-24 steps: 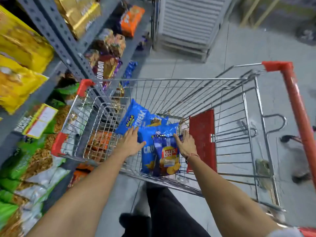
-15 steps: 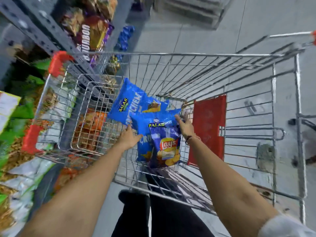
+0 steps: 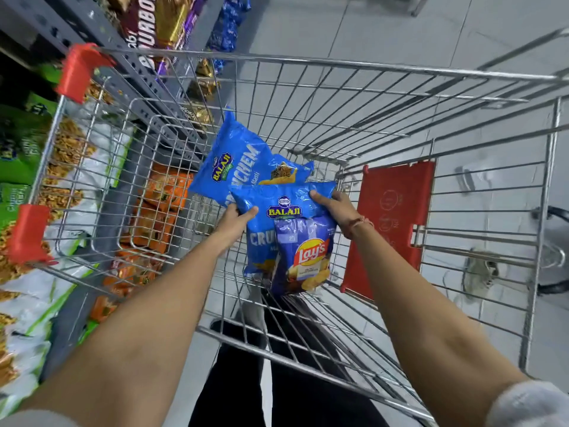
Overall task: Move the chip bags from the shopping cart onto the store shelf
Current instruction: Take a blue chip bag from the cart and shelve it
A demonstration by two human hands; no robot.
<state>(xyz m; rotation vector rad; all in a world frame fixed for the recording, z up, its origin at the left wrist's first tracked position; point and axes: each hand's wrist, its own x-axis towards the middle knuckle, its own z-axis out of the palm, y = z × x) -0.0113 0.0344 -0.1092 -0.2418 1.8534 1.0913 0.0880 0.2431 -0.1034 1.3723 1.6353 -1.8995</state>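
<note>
- The silver wire shopping cart (image 3: 308,61) stands beside the grey metal store shelf (image 3: 144,72), which lies to the person's left.
- Three bags rest in the cart basket: a light-blue Balaji chip bag (image 3: 271,217) in the middle, a purple-blue Lay's chip bag (image 3: 304,257) lying on its lower half, and a second blue Balaji bag (image 3: 237,161) behind it, tilted toward the shelf side.
- The left hand (image 3: 234,218) pinches the upper left corner of the middle bag; thumb on top, fingers hidden beneath.
- The right hand (image 3: 335,208) clamps the upper right corner of the same bag; the grip is closed on the foil.
- The bag's long axis runs away from the top edge toward the person, so it hangs below both grips.
- Whether the Lay's bag is caught in the right grip or merely rests against the bag cannot be told.
- Judgement: the lift should go up, then left to the shelf; the left hand is nearer. The loose Lay's bag may slide off.
</note>
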